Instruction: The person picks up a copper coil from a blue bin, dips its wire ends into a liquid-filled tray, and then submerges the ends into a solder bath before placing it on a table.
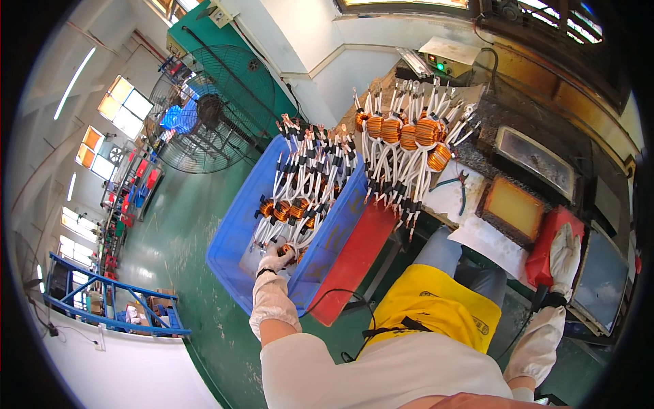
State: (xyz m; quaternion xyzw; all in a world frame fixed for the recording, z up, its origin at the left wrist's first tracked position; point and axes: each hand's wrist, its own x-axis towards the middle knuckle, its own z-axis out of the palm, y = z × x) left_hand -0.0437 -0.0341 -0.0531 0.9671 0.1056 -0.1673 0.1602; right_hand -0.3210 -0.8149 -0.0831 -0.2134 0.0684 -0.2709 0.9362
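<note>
Nearest my camera is the wearer's yellow apron (432, 307), just right of the blue bin (228, 252), which I take as my mark. My left hand (274, 259), in a pale glove, reaches into the near end of the bin. Its fingers curl against a copper coil (289, 253) low in there; I cannot tell whether they pinch it. More copper coils (297, 208) with white leads and black sleeving crowd the bin, many bare lead ends standing above its far rim.

A red panel (354, 269) lies along the bin's right side. Well apart to the right of the bin, my right hand (564, 252), gloved too, is over a red box (545, 247). Its fingers stretch away from me, and I cannot tell if they grip anything. A dark framed panel (599, 283) sits just beyond that hand, farther from the bin.

On the counter (480, 153), right of the bin, I see pliers (462, 193) and a square tray with a yellowish surface (514, 208). Closer to the bin, a pile of wired coils (409, 133) has leads hanging past the counter's edge. Behind the bin stands a large fan (208, 109); left of the bin, across the green floor (177, 225), is a blue rack (112, 300).
</note>
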